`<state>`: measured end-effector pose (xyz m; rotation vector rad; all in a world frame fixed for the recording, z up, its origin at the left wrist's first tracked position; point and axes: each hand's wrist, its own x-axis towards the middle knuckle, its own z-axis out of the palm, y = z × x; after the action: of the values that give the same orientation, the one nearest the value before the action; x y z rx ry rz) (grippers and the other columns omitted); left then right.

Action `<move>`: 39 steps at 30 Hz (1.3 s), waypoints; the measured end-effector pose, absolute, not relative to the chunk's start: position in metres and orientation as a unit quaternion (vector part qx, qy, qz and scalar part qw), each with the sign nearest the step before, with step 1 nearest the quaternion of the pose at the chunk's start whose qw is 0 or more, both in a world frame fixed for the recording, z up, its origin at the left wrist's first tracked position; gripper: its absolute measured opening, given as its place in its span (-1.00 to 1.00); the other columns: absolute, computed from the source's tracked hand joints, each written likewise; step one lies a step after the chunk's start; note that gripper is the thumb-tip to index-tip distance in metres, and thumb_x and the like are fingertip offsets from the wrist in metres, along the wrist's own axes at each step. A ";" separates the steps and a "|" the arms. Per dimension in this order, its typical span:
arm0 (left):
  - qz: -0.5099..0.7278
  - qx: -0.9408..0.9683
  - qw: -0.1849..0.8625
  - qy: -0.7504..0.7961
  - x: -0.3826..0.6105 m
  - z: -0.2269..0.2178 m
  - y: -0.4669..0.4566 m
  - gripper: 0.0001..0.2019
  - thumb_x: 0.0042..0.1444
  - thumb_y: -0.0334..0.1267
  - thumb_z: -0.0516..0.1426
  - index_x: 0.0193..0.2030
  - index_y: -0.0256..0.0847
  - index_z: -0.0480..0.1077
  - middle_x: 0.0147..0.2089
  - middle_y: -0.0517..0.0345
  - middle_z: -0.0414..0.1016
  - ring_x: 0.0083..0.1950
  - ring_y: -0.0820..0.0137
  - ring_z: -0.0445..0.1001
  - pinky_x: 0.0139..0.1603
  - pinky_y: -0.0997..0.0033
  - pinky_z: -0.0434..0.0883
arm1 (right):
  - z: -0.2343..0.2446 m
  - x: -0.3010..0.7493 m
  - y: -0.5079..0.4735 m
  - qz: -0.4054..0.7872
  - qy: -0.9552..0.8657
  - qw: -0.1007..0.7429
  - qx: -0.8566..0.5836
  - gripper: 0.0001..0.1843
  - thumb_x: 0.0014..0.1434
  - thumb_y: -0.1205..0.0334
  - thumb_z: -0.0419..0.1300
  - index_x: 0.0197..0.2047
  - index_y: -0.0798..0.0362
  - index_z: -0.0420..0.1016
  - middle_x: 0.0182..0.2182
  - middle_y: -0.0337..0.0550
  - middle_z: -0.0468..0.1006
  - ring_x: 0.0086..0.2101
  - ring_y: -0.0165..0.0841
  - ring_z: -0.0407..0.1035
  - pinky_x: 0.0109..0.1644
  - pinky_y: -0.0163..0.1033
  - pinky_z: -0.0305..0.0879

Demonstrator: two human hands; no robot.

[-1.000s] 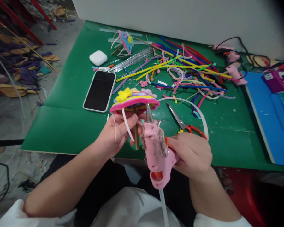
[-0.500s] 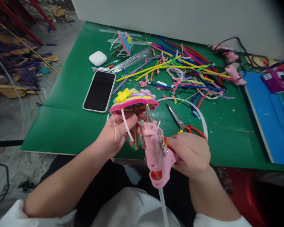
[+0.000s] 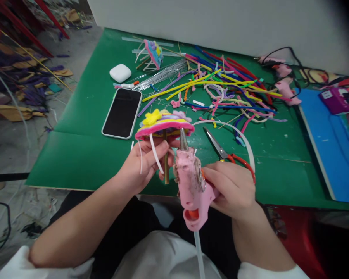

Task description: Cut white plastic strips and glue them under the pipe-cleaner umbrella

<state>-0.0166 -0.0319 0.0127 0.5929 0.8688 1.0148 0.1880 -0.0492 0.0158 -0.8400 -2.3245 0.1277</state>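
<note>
My left hand (image 3: 147,161) is closed around the brown stem under a colourful pipe-cleaner umbrella shape (image 3: 165,124), its pink rim facing me and a yellow flower on top. White strips (image 3: 156,154) hang from its underside. In my right hand (image 3: 232,186) is a pink hot glue gun (image 3: 189,182), gripped by its handle with a finger at the orange trigger. The metal nozzle points up at the underside of the rim, near or touching it. A clear glue stick (image 3: 199,252) sticks out of the gun's rear end.
Red-handled scissors (image 3: 218,145) lie beyond my right hand. A phone (image 3: 122,112) and a white case (image 3: 120,73) are on the left. Behind lie many pipe cleaners (image 3: 209,83) and a similar finished-looking piece (image 3: 153,53). More glue guns (image 3: 286,91) and a blue board (image 3: 322,143) are at right.
The glue gun's rear and my right hand have shifted very slightly left. My left hand and the umbrella shape stay nearly still.
</note>
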 end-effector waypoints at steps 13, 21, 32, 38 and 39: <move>0.473 0.245 0.748 0.397 -0.013 0.018 -0.031 -0.73 -0.16 -0.07 0.32 -0.46 -0.26 0.51 -0.65 0.25 0.40 -0.72 0.57 0.29 -0.80 0.64 0.17 | 0.016 0.188 -0.049 0.068 -0.893 0.320 -0.308 -0.75 0.14 0.11 0.17 -0.20 0.14 0.39 -0.49 -0.12 0.48 -0.47 -0.37 0.37 -0.42 -0.29 0.24; 0.472 0.286 0.738 0.388 -0.016 0.009 -0.032 -0.82 0.02 -0.14 0.22 -0.40 -0.21 0.52 -0.58 0.23 0.42 -0.66 0.59 0.30 -0.70 0.62 0.25 | 0.020 0.188 -0.053 0.063 -0.877 0.358 -0.313 -0.85 0.17 0.25 0.12 -0.20 0.10 0.41 -0.44 -0.11 0.53 -0.42 -0.35 0.42 -0.37 -0.28 0.32; 0.478 0.286 0.739 0.379 -0.016 0.016 -0.031 -0.76 -0.01 -0.08 0.24 -0.32 -0.23 0.54 -0.58 0.24 0.39 -0.64 0.62 0.27 -0.70 0.67 0.24 | 0.035 0.233 -0.035 0.032 -0.853 0.262 -0.451 -0.66 -0.09 0.49 0.21 -0.21 0.01 0.34 -0.30 -0.06 0.51 -0.35 -0.26 0.43 -0.40 -0.24 0.31; 0.477 0.288 0.732 0.392 -0.018 0.014 -0.030 -0.74 -0.02 -0.05 0.24 -0.31 -0.21 0.53 -0.57 0.24 0.39 -0.66 0.62 0.23 -0.72 0.65 0.21 | 0.029 0.269 -0.030 0.062 -0.867 0.117 -0.480 -0.70 -0.08 0.47 0.21 -0.26 -0.01 0.34 -0.43 -0.18 0.48 -0.46 -0.31 0.40 -0.50 -0.28 0.29; 0.478 0.288 0.731 0.393 -0.018 0.013 -0.030 -0.74 -0.02 -0.05 0.23 -0.31 -0.21 0.53 -0.57 0.23 0.39 -0.66 0.62 0.23 -0.72 0.65 0.21 | 0.024 0.277 -0.029 0.050 -0.862 0.101 -0.493 -0.72 -0.09 0.46 0.23 -0.29 -0.02 0.35 -0.46 -0.20 0.47 -0.49 -0.32 0.38 -0.52 -0.29 0.27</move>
<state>-0.0178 -0.0301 0.0133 0.6337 0.8639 1.0516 0.2767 -0.0287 0.0235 -1.4571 -2.5472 0.1490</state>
